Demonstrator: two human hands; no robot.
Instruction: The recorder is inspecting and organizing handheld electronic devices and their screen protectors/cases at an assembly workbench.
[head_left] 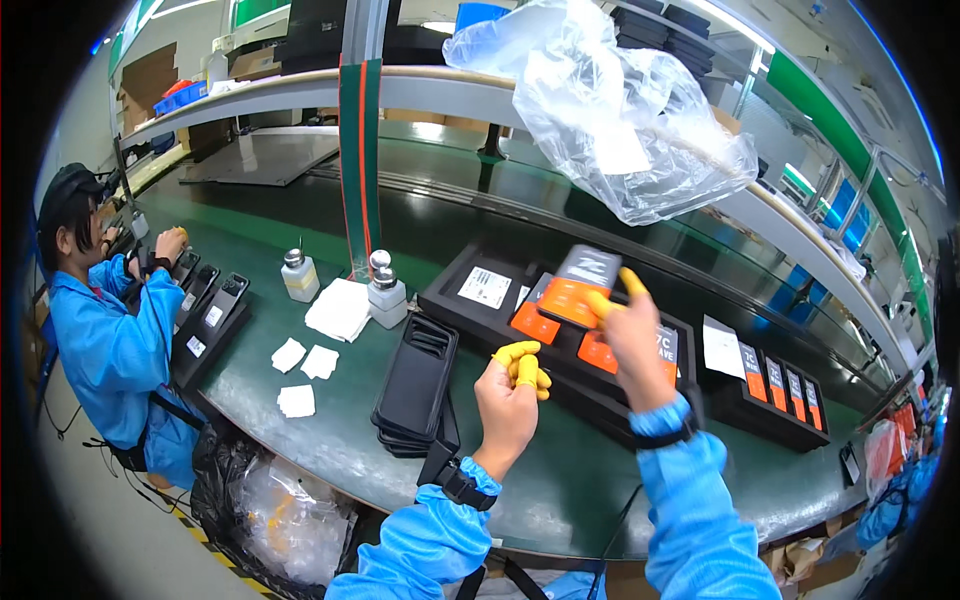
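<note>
The right hand point(632, 340) is raised over the black tray point(480, 262) and pinches a flat orange-and-grey card point(577, 285) between yellow-capped fingertips point(632, 281); its fingers are closed on the card's right end. The card lies up and to the left of that hand, its long axis running from lower left to upper right, tilted rather than flat. The left hand point(508, 400) sits lower and to the left, curled loosely into a near fist with nothing in it, its yellow-capped fingertips bent inward. It is close to the card but apart from it, so the right hand is the one in contact.

Below the held card, two more orange cards show in the tray, one left of the right hand and one partly hidden under it. To the right of the right hand a smaller tray point(780, 405) carries four upright cards in a row. Left of the left hand lies a stack of black cases point(415, 380) on the green surface point(300, 360); how many are in the stack I cannot tell. Farther left stand two small dispenser bottles point(385, 295), with a wad of white wipes between them and three loose white squares nearer the edge. A clear plastic bag point(620, 120) hangs above. Another person in blue point(110, 330) works at far left.
</note>
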